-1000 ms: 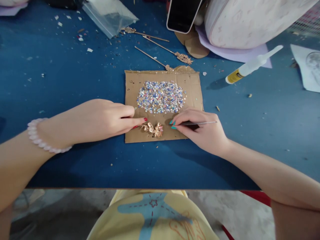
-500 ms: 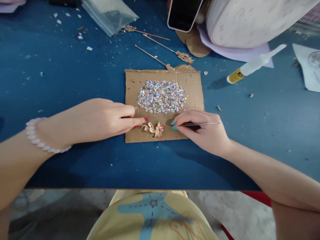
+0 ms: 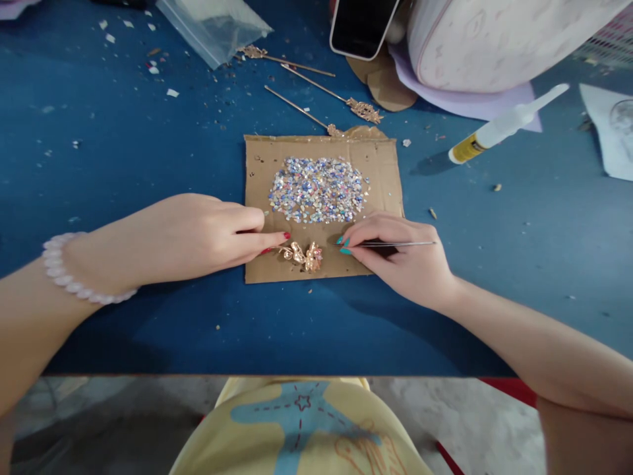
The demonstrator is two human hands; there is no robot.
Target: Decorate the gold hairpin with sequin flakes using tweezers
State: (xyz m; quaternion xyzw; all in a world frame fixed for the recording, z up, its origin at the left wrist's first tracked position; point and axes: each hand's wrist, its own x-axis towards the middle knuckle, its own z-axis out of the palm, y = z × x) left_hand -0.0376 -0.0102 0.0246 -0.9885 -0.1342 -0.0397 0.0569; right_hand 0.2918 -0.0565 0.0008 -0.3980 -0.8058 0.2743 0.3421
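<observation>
A brown cardboard sheet (image 3: 380,165) lies on the blue table and carries a heap of small iridescent rhinestones (image 3: 319,189). Near its front edge sits a gold metal ornament (image 3: 302,254). My left hand (image 3: 198,234) rests at the sheet's left side, fingers pinched together, with the red-nailed fingertip pressing the ornament's left end. My right hand (image 3: 400,254) is closed around a thin metal pick (image 3: 400,244), its tip pointing left toward the ornament, just right of it.
Three gold hairpin sticks (image 3: 316,86) lie behind the cardboard. A glue tube (image 3: 499,126) lies at the right, a phone (image 3: 361,26) and a pale bag (image 3: 494,39) at the back, a clear plastic bag (image 3: 212,26) at the back left. Small scraps dot the blue table (image 3: 123,145).
Both hands have kept their places; only the camera view has shifted slightly.
</observation>
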